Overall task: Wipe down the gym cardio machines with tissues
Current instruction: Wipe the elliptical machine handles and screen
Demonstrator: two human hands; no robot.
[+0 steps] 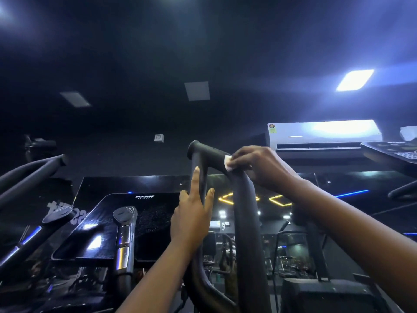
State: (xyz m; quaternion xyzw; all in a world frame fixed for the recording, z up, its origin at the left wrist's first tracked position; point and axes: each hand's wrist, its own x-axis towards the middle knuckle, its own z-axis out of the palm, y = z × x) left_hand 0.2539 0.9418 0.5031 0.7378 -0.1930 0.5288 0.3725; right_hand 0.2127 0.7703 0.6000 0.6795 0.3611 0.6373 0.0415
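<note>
Right hand [259,170] pinches a small folded white tissue [228,163] and presses it onto the top bend of the handlebar [244,213], likely mid-wipe. Left hand [193,215] is open, fingers straight along the thinner upright tube [200,159], probably steadying the frame. Handlebar: thick, round, matte black, looks foam- or rubber-clad, though it's too dark to be sure. Glossy black console [140,222] lower left. White air conditioner [325,132] on the wall behind.
</note>
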